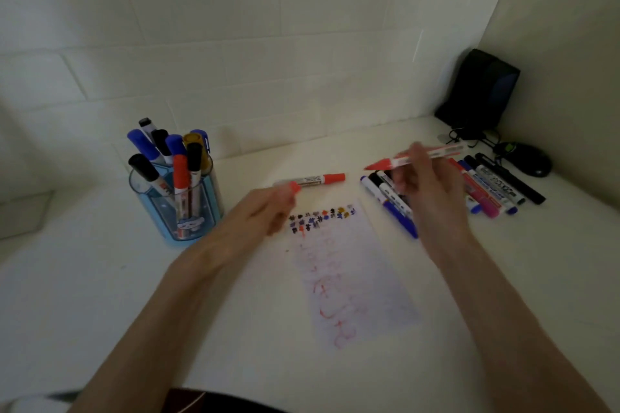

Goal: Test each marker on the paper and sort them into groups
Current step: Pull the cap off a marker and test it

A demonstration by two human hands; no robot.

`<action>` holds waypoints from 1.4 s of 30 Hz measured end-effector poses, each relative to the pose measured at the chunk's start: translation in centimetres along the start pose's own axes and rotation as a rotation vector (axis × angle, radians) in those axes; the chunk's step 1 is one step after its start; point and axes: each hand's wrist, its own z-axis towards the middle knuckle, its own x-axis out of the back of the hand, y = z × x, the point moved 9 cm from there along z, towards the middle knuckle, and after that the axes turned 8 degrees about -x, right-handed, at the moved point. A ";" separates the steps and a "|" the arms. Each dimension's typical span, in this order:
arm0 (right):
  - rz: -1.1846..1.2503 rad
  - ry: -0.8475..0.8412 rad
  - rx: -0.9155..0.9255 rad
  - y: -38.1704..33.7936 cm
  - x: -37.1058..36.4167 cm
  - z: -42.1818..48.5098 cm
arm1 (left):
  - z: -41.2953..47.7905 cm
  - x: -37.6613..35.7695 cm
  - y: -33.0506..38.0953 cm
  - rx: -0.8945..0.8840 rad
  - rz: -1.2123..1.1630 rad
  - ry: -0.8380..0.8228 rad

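Observation:
My right hand [426, 188] holds a red marker [416, 157] raised above the table, its red tip end pointing left. My left hand [268, 208] pinches a small red cap [294, 187] between its fingers. A second red marker [312, 180] lies on the table just beyond my left hand. The paper [349, 278] lies between my arms, with small coloured test marks along its top edge and red scribbles lower down. A blue cup [174, 204] at the left holds several markers upright. A group of blue, black and pink markers [486, 191] lies flat at the right.
A black mouse [526, 161] with its cable and a dark box-shaped device [476, 94] stand in the back right corner. A tiled wall runs along the back, and a side wall closes the right. The white table extends toward me.

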 end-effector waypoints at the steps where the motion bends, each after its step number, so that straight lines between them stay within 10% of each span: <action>1: -0.005 0.072 0.011 -0.2 1.5 0.4 | 0.0 0.9 0.3 -0.033 -0.029 0.030; 13: -0.273 -0.083 -0.091 4.3 -3.8 -0.9 | -0.7 -0.8 -3.2 0.158 0.739 -0.126; 42: -0.476 -0.015 0.031 5.2 -4.6 -1.7 | -0.7 -1.1 -4.0 0.176 0.676 -0.140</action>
